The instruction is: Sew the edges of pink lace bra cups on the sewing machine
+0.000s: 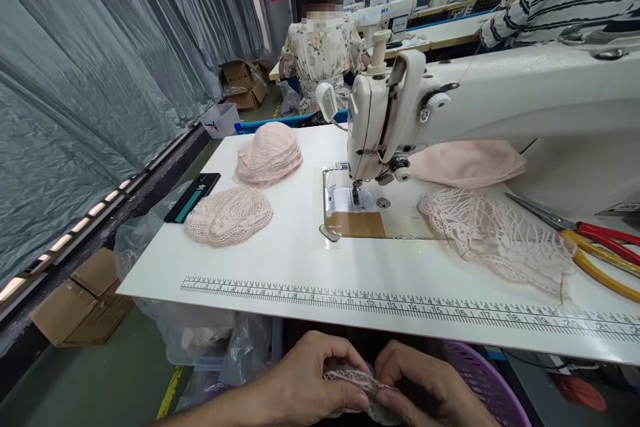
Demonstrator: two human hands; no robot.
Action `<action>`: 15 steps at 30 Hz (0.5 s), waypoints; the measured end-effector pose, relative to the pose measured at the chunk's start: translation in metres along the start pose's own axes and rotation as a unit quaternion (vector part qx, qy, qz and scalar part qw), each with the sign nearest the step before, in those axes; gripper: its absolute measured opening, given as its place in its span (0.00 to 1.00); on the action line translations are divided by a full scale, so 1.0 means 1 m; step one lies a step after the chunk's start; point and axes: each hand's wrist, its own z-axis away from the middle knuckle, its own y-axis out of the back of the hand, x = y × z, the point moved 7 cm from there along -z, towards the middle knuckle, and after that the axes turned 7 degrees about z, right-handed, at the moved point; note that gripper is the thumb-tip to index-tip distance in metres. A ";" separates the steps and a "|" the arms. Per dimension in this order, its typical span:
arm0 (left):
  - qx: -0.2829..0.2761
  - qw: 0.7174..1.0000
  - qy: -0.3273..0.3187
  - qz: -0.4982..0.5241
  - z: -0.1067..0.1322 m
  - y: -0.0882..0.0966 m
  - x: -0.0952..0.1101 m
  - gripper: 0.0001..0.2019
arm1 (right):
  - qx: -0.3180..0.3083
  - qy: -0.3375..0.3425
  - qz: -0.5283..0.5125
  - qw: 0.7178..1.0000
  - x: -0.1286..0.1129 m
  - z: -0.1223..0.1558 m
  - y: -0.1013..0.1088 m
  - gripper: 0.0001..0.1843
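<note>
Below the table's front edge, my left hand (320,373) pinches a pale pink piece of lace (354,377) between thumb and fingers. My right hand (420,380) grips the same lace from the other side, its fingertips close to the left ones. Part of the lace is hidden behind the fingers. On the table beyond stands a white sewing machine (370,113), its presser foot (356,192) over the metal plate. More lace pieces (500,240) lie to its right, beside a pink fabric cup (465,163). At left are a lace pile (229,215) and stacked lace-covered cups (269,155).
Scissors with yellow handles (600,267) and a red-handled tool (607,232) lie at the right. A dark phone-like object (193,197) rests at the left edge. Under the table are a purple basket (487,380) and plastic bags. Two people sit at machines ahead.
</note>
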 end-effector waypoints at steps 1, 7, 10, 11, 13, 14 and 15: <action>-0.005 1.000 -0.007 -0.024 0.001 0.000 0.002 0.11 | 0.003 -0.003 -0.002 1.000 0.001 0.000 0.001 0.12; -0.032 0.992 -0.028 -0.120 0.002 -0.002 0.001 0.12 | 0.034 0.005 -0.008 0.999 0.000 -0.002 0.006 0.11; -0.027 0.994 -0.029 -0.100 0.000 -0.004 -0.004 0.12 | 0.032 -0.005 -0.016 0.999 0.001 -0.001 0.004 0.11; -0.023 0.995 -0.036 -0.094 -0.001 -0.004 -0.003 0.10 | 0.033 -0.011 -0.018 0.999 0.003 0.000 0.003 0.11; -0.015 0.994 -0.058 -0.092 -0.001 -0.004 0.000 0.08 | 0.034 -0.038 -0.024 0.998 0.008 0.002 0.001 0.09; -0.014 0.993 -0.069 -0.096 -0.001 -0.004 0.003 0.08 | 0.030 -0.057 -0.024 0.998 0.012 0.004 0.000 0.08; -0.016 0.992 -0.079 -0.100 -0.001 -0.004 0.005 0.08 | 0.022 -0.075 -0.021 0.997 0.016 0.005 -0.001 0.05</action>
